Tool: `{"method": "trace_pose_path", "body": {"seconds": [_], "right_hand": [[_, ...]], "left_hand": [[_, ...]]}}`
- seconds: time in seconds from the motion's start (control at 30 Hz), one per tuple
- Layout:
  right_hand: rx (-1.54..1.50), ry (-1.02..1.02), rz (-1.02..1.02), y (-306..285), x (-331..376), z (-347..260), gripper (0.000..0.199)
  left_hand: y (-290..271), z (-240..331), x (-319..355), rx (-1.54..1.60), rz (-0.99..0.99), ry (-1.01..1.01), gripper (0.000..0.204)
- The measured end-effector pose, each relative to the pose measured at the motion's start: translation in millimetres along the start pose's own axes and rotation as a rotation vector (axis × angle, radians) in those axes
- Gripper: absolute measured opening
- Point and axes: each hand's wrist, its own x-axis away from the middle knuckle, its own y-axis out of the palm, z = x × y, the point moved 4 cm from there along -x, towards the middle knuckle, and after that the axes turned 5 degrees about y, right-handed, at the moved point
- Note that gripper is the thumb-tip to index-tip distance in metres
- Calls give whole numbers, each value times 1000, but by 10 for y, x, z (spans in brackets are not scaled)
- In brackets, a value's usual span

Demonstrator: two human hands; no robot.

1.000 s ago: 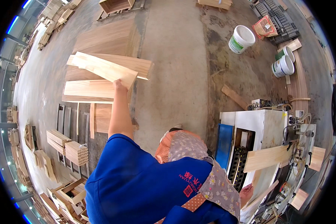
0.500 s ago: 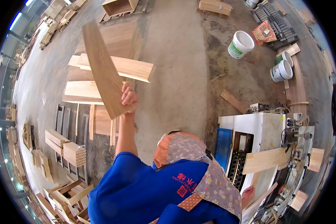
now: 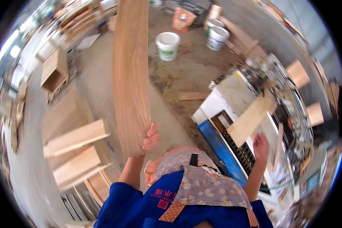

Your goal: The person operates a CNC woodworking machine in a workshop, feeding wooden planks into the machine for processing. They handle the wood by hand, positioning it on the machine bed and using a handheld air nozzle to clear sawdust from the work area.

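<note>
A long brown wooden board (image 3: 131, 76) stretches away from me toward the top of the view. My left hand (image 3: 152, 138) grips it by the near end, fingers wrapped over its right edge. On the right, my right hand (image 3: 261, 146) is raised over a white machine (image 3: 222, 95), with loosely bent fingers and nothing visible in them. A paler board (image 3: 252, 119) lies across the machine's top, its near end just left of that hand. My left palm is hidden behind the brown board.
Pale boards (image 3: 78, 136) lie stacked on the left. White buckets (image 3: 168, 45) stand on the floor ahead, near a red-and-tan sack (image 3: 183, 19). A loose wood strip (image 3: 193, 95) lies beside the machine, whose front carries a blue panel (image 3: 220, 152).
My view has swung right, toward the machine. The brown board has turned with my left hand to point straight ahead. My right hand has come up into fuller view beside the pale board.
</note>
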Motion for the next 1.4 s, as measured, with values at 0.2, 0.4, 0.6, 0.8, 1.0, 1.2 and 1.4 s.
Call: {"method": "trace_pose_path", "body": {"seconds": [0.2,0.4,0.6,0.8,1.0,1.2,1.4], "right_hand": [[134,-94,-86,582,801,-47,21],[106,-198,-28,406,1426,-128,19],[135,-214,27,360,1746,-191,22],[222,-270,-14,260,1765,-473,36],[187,-278,-31,-32,1686,-674,28],[677,-492,342,-949,1221,-700,44],[1222,-365,965,-2459,442,-574,65]], "left_hand": [[-81,-532,-583,40,-1,-418,57],[-56,-1139,-978,96,17,-768,54],[-76,-1598,-1140,168,78,-976,66],[-5,-2115,-1402,67,41,-1118,66],[-16,-2589,-1567,-15,97,-1179,64],[-32,-2959,-1707,-99,129,-1176,63],[-101,-3080,-1790,-128,184,-1130,46]]}}
